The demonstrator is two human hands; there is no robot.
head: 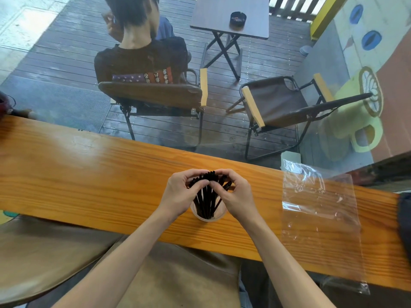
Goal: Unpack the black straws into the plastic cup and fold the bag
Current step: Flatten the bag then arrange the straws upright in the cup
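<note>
A bundle of black straws (206, 197) stands in a clear plastic cup (208, 216) on the wooden counter (89, 174). My left hand (181, 194) and my right hand (233, 194) curl round the straws' upper ends from either side, fingertips meeting over the tops. The clear plastic bag (320, 221) lies flat and empty on the counter to the right of the cup, its near end hanging over the front edge.
Behind the counter is a glass pane; beyond it a person sits in a folding chair (155, 94), with a second chair (282, 103) and a small table (231, 16) on the deck. A dark object (404, 223) sits at the counter's right end.
</note>
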